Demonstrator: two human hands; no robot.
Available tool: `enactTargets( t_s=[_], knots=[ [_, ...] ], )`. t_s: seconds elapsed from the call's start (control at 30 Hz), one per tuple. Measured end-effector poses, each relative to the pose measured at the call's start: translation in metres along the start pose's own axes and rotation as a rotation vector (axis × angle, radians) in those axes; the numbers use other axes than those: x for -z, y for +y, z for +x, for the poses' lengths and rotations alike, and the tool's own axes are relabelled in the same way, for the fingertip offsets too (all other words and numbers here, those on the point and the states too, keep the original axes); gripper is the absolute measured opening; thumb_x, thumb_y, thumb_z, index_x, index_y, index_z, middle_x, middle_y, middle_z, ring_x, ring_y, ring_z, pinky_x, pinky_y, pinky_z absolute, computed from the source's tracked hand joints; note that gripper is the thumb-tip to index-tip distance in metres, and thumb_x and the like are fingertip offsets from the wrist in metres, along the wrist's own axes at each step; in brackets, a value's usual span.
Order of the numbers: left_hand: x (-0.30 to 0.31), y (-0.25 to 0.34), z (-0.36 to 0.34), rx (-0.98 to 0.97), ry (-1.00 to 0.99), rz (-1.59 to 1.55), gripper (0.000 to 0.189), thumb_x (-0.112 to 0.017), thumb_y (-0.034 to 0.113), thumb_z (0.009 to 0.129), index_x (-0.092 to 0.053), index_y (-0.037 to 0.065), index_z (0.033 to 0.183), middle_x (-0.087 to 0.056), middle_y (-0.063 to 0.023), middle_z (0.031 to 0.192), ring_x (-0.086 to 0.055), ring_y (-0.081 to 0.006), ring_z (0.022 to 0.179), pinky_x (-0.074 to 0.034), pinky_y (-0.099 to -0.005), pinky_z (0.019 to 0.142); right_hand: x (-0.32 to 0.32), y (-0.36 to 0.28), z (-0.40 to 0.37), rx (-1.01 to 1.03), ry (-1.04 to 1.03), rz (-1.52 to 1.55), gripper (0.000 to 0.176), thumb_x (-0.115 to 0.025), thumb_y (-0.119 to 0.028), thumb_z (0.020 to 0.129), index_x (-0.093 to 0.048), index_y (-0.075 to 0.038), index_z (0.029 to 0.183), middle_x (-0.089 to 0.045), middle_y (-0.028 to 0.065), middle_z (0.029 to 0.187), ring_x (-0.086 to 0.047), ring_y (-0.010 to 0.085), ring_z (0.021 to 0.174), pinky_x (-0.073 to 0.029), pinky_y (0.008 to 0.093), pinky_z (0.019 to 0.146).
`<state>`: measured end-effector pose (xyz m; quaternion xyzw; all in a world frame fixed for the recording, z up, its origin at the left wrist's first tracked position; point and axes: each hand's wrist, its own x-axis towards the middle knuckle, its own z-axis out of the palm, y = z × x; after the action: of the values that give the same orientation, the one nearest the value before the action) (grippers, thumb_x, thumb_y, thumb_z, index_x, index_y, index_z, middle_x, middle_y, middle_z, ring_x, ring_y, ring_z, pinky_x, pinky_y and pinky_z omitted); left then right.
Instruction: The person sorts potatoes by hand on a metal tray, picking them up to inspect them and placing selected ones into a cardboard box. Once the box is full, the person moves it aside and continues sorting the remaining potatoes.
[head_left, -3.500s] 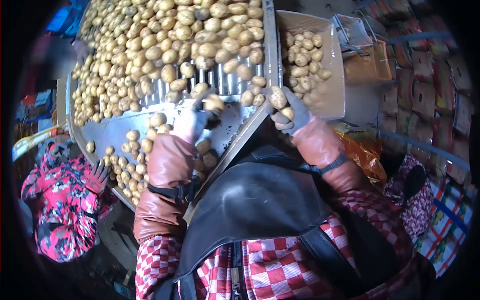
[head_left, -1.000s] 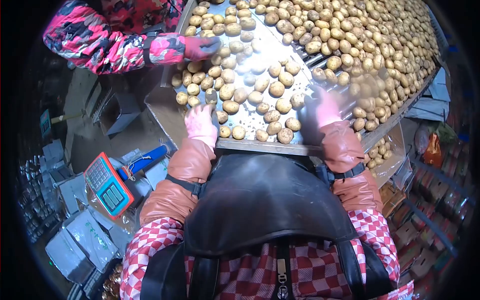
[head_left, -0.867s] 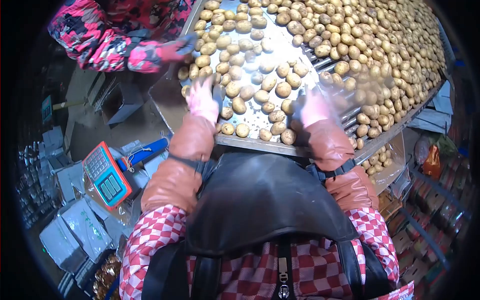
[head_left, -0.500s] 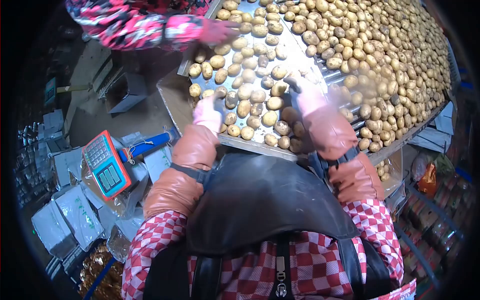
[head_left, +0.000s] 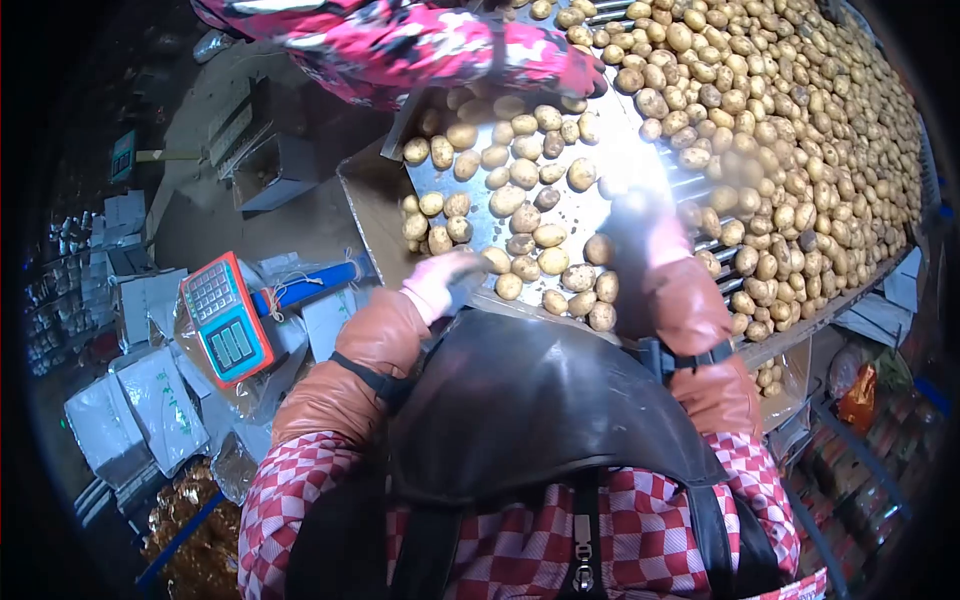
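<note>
- Pink-cuffed, grey-fingered glove on the left hand, which is at the near edge of a metal sorting tray. Its fingers point toward the potatoes; whether they grip anything cannot be told.
- Blurred right hand, gloved too, over the tray's right side beside bright glare. Whether it is open or closed cannot be told.
- Yellow-brown potatoes lie loosely spread on the tray between and beyond the two hands, some touching, some apart.
- More potatoes form a large, dense heap at the upper right, with shiny metal rollers showing along its near side.
- Just beyond the tray's left edge, a small cluster of potatoes lies by the brown wall of a cardboard box.
- Under the tray's right corner, another group of potatoes is partly visible.
- Pink, black and white camouflage sleeve of a second person, reaching in from the top; that person's gloved hand is over the far part of the tray.
- Brown leather-like sleeve covers, a black apron and a red-and-white checked jacket on the wearer.
- Orange-framed digital scale display with a keypad, on a blue post at the left, near plastic-wrapped cartons.
</note>
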<state>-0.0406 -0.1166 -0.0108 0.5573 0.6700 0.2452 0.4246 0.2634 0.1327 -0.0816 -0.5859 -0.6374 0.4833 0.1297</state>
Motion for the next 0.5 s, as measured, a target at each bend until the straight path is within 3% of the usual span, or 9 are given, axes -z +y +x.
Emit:
enactTargets(
  t_s=[0.03,0.1,0.13,0.2,0.23,0.33,0.37,0.43,0.5],
  knots=[
    [-0.006,-0.026,0.005,0.193,0.210,-0.414,0.025,-0.069,0.010,0.087,-0.072,0.010,0.112,-0.068,-0.0155,0.114,-0.064,-0.0330,0.110,-0.049,-0.0371,0.099,0.014,0.049,0.026,-0.069,0.052,0.240,0.042,-0.068,-0.026,0.088,-0.061,-0.014,0.128,-0.067,0.0177,0.114,-0.065,0.0333,0.107,-0.049,0.0405,0.097],
    [0.005,-0.037,0.011,0.356,0.446,-0.355,0.029,-0.066,0.022,0.090,-0.070,0.011,0.117,-0.067,-0.0172,0.118,-0.064,-0.0299,0.113,-0.048,-0.0371,0.100,0.040,0.065,0.024,0.018,0.162,0.209,0.042,-0.070,-0.020,0.086,-0.061,-0.014,0.127,-0.067,0.0156,0.112,-0.066,0.0313,0.103,-0.050,0.0392,0.095],
    [0.025,-0.010,0.012,0.309,0.449,0.115,0.035,-0.063,0.035,0.093,-0.068,0.014,0.121,-0.065,-0.0178,0.122,-0.062,-0.0305,0.117,-0.046,-0.0392,0.103,0.048,0.038,0.009,-0.048,0.140,0.211,0.042,-0.070,-0.017,0.086,-0.062,-0.013,0.127,-0.066,0.0165,0.114,-0.065,0.0312,0.105,-0.050,0.0388,0.097],
    [0.029,0.023,0.036,0.530,0.188,0.355,0.045,-0.059,0.043,0.094,-0.062,0.018,0.131,-0.063,-0.0178,0.127,-0.058,-0.0332,0.122,-0.043,-0.0418,0.105,0.041,0.003,-0.016,-0.125,0.122,0.219,0.042,-0.069,-0.014,0.086,-0.062,-0.012,0.127,-0.066,0.0173,0.117,-0.064,0.0311,0.108,-0.049,0.0384,0.099],
    [0.025,0.027,0.039,0.430,0.137,0.459,0.050,-0.058,0.042,0.094,-0.054,0.020,0.139,-0.063,-0.0182,0.128,-0.058,-0.0350,0.122,-0.043,-0.0415,0.106,0.024,0.000,-0.025,-0.047,0.026,0.135,0.044,-0.067,-0.014,0.087,-0.059,-0.013,0.131,-0.065,0.0176,0.120,-0.063,0.0305,0.110,-0.048,0.0373,0.099],
    [0.014,0.031,0.068,0.476,-0.087,0.499,0.047,-0.044,0.020,0.098,-0.049,0.018,0.145,-0.060,-0.0223,0.132,-0.056,-0.0368,0.125,-0.041,-0.0422,0.108,-0.021,-0.001,-0.047,0.189,-0.262,-0.124,0.051,-0.060,-0.016,0.093,-0.052,-0.015,0.143,-0.063,0.0187,0.129,-0.061,0.0285,0.116,-0.046,0.0340,0.101],
    [0.012,0.017,0.075,0.458,-0.045,0.469,0.051,-0.056,0.032,0.095,-0.050,0.018,0.144,-0.062,-0.0218,0.130,-0.058,-0.0385,0.122,-0.043,-0.0435,0.106,-0.024,0.000,-0.042,0.100,-0.390,0.024,0.053,-0.059,-0.015,0.092,-0.051,-0.014,0.144,-0.063,0.0171,0.128,-0.060,0.0285,0.117,-0.047,0.0345,0.100],
    [0.017,0.011,0.082,0.448,-0.074,0.422,0.051,-0.059,0.033,0.094,-0.052,0.016,0.142,-0.063,-0.0218,0.128,-0.058,-0.0384,0.122,-0.045,-0.0429,0.104,-0.015,-0.005,-0.043,-0.167,-0.584,0.769,0.068,-0.063,-0.015,0.091,-0.034,-0.011,0.153,-0.058,0.0159,0.129,-0.061,0.0236,0.105,-0.052,0.0370,0.093],
    [0.022,0.025,0.081,0.494,-0.101,0.364,0.052,-0.057,0.026,0.093,-0.051,0.014,0.143,-0.063,-0.0218,0.130,-0.058,-0.0367,0.123,-0.045,-0.0423,0.104,0.004,-0.011,-0.050,-0.228,-0.667,1.279,0.076,-0.065,-0.018,0.088,-0.029,-0.014,0.155,-0.050,0.0198,0.142,-0.060,0.0335,0.116,-0.053,0.0460,0.096]
  ],
)
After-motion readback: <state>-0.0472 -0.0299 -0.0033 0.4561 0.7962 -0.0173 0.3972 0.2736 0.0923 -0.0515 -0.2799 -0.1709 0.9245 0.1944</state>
